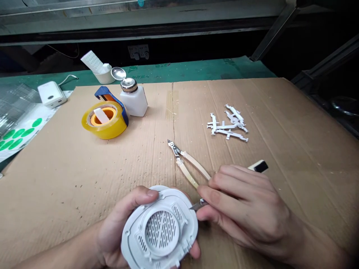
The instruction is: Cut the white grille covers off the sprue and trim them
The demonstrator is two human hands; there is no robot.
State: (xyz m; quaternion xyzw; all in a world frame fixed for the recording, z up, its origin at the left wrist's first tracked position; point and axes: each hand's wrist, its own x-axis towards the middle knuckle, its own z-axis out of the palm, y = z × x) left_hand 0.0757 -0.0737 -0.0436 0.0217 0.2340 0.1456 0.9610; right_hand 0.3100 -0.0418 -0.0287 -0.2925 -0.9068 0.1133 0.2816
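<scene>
My left hand [120, 220] holds a white plastic cover [134, 224] with a round slotted grille, its thumb on the upper rim and fingers underneath. A second rounded edge shows behind the cover's top. My right hand [249, 209] is closed around a utility knife [199, 204], and the blade's tip touches or nearly touches the cover's right edge. The knife's pale handle end with a black tip sticks out behind the knuckles. Just beyond my hands lies a pair of cutting nippers [175, 148] with cream-coloured grips, jaws pointing away; the grip ends reach near my right fingers.
Several white plastic sprue pieces [228, 125] lie at centre right on the cardboard [134, 160]. At the back left are a yellow tape roll [112, 129] with a blue dispenser, a pump bottle [136, 101], a white cup [104, 77], a white device [52, 94] and green stickers [27, 132].
</scene>
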